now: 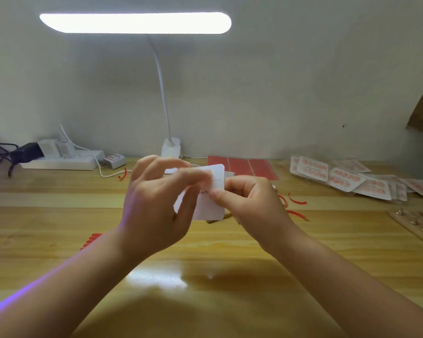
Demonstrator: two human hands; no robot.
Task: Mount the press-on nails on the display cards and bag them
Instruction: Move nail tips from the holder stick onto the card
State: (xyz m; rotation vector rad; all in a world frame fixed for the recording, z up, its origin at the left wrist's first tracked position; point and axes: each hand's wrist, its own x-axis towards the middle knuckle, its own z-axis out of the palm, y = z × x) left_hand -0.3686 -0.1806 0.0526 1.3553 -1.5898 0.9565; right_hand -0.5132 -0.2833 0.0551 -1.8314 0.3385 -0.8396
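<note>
Above the middle of the desk (pixel 205 276) I hold a white display card (pixel 211 206) up between both hands. My left hand (pixel 154 206) wraps its grip around the card's left edge, index finger laid across the top face, the other fingers curled loosely above it. My right hand (pixel 252 203) pinches the card near its middle with thumb and fingertips, at a faint line across the face; whether I am pressing on an adhesive strip or peeling its backing, I cannot tell. A second white edge shows just behind the card's upper right corner, so I may be holding more than one.

No nails show on this card, so I judge it to be at the start of its mounting.

At the far right of the desk lies a loose pile of finished cards (pixel 347 179), each carrying rows of pink nails, and several look already slipped into clear bags. So a good share of the work appears done. Red adhesive sheets (pixel 244 167) lie near the back edge, and curled red backing strips (pixel 296 200) are scattered just right of my hands. A rack of small studs (pixel 418 222) sits at the right edge; what it holds is too small to tell.

Left for this card: nails, then a bag.
</note>
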